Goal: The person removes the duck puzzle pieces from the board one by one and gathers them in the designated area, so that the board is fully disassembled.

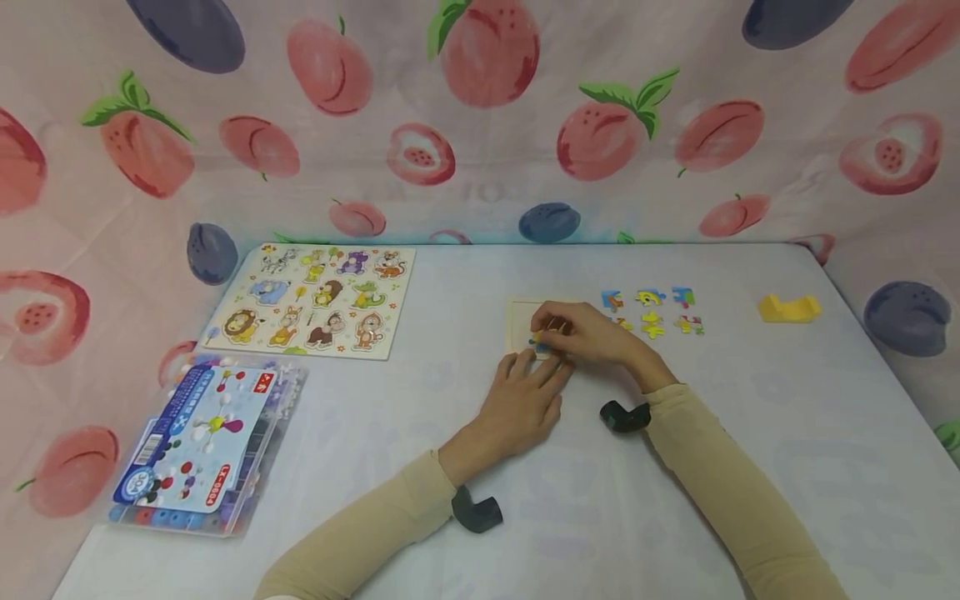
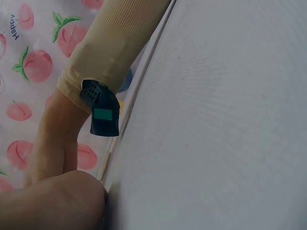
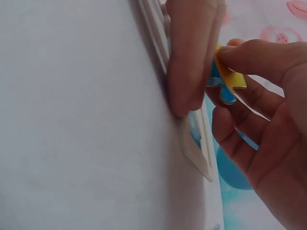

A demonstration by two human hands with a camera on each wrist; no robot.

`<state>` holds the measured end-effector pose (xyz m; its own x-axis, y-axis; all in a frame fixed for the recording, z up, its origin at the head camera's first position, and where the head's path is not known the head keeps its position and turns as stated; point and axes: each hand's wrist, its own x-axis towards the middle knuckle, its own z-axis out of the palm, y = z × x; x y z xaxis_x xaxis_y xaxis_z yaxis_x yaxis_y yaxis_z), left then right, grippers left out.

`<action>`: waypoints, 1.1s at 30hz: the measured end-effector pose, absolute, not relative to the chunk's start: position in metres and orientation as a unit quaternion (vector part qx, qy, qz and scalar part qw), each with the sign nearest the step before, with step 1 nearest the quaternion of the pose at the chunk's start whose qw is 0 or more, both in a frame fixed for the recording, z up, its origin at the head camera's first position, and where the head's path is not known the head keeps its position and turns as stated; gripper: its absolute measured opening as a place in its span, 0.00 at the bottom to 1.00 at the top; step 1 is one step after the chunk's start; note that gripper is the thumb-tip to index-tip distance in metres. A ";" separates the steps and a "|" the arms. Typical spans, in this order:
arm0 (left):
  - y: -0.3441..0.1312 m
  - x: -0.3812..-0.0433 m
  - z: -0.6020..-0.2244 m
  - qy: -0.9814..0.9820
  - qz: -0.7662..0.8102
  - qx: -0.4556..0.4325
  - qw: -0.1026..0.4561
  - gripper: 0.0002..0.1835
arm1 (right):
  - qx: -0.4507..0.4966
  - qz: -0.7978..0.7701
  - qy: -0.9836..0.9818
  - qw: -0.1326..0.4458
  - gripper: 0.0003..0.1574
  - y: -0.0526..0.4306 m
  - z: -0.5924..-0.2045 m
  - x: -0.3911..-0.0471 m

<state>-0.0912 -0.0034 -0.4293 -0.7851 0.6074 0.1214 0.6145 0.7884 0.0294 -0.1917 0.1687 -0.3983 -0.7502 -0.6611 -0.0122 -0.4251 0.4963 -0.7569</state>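
Between thumb and fingers my right hand (image 1: 588,335) pinches a yellow and blue jigsaw piece (image 3: 232,79), held above a small pale puzzle tray (image 1: 521,321). My left hand (image 1: 521,408) rests at the tray's near edge with its fingers stretched forward. In the right wrist view the left fingers (image 3: 192,62) lie against the tray's rim, and a blue patch shows inside the tray beside them. Both hands hide much of the tray. Several loose jigsaw pieces (image 1: 652,325) lie in two rows just right of it.
An animal puzzle board (image 1: 300,292) lies at the back left. Nearer stands a clear plastic case (image 1: 255,475) of coloured parts with a printed card on top. A yellow block with a dip (image 1: 789,309) sits at the right. Dark wrist cameras (image 1: 477,511) hang by both sleeves.
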 end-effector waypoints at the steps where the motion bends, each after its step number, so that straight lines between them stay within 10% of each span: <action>1: -0.003 -0.091 -0.430 -0.944 -0.035 -0.323 0.052 0.26 | -0.316 -0.390 0.852 0.148 0.08 0.170 -0.397 -0.191; 33: -0.004 -0.090 -0.431 -0.945 -0.027 -0.319 0.061 0.26 | -0.220 -0.358 0.905 0.067 0.06 0.253 -0.402 -0.181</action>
